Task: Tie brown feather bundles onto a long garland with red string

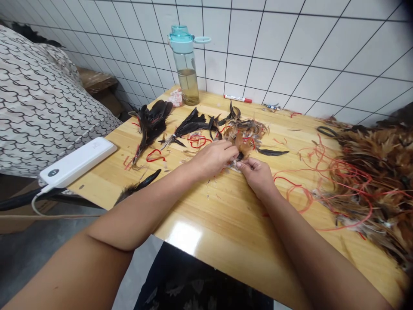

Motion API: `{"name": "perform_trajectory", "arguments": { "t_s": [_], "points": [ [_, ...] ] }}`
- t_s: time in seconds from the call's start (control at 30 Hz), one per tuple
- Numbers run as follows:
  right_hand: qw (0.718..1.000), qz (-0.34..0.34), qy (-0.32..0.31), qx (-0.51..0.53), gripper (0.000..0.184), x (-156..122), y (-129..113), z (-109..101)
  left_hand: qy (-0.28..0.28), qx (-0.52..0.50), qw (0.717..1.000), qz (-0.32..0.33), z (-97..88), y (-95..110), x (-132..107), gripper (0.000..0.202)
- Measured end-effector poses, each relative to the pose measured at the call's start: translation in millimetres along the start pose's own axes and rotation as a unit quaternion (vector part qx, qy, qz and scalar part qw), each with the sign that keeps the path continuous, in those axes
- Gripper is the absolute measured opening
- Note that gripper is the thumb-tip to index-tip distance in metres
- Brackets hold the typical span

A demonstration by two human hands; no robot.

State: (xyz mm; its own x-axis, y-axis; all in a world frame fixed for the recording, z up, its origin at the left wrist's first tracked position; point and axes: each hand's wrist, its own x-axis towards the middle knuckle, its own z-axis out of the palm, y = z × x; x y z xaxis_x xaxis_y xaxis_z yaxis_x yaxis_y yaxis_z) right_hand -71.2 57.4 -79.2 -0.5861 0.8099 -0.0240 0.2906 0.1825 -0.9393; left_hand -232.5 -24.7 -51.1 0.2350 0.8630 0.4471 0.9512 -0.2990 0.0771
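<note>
My left hand (217, 158) and my right hand (258, 175) meet above the middle of the wooden table, fingers pinched close together. Between them is a small bunch of feathers (240, 144), brown at the top, with pale quill ends near my right fingertips. My left fingers partly cover the bunch. Behind it lies a loose pile of brown feathers (254, 128). A single dark feather (273, 152) rests just right of the bunch. Beyond my left hand are a cluster of black feathers (192, 124) and a loop of red string (197, 141).
A tall water bottle (189, 82) and a red marker (238, 99) stand and lie near the tiled wall. A bundle of dark feathers (153, 122) is at left, beside a white power bank (79, 161). Tangled red string (322, 168) and a large brown feather heap (380, 172) cover the right.
</note>
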Motion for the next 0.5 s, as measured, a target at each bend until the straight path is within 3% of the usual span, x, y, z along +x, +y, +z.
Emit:
{"name": "perform_trajectory", "arguments": {
  "t_s": [0.33, 0.5],
  "points": [
    [0.999, 0.013, -0.015, 0.036, 0.035, 0.9, 0.0, -0.5, -0.008, 0.061, 0.998, 0.022, 0.9, 8.2, 3.2, 0.018],
    [0.996, 0.013, -0.005, 0.084, 0.035, 0.9, -0.3, 0.3, 0.038, 0.039, 0.999, 0.000, 1.6, 6.7, 3.4, 0.017]
  ]
}}
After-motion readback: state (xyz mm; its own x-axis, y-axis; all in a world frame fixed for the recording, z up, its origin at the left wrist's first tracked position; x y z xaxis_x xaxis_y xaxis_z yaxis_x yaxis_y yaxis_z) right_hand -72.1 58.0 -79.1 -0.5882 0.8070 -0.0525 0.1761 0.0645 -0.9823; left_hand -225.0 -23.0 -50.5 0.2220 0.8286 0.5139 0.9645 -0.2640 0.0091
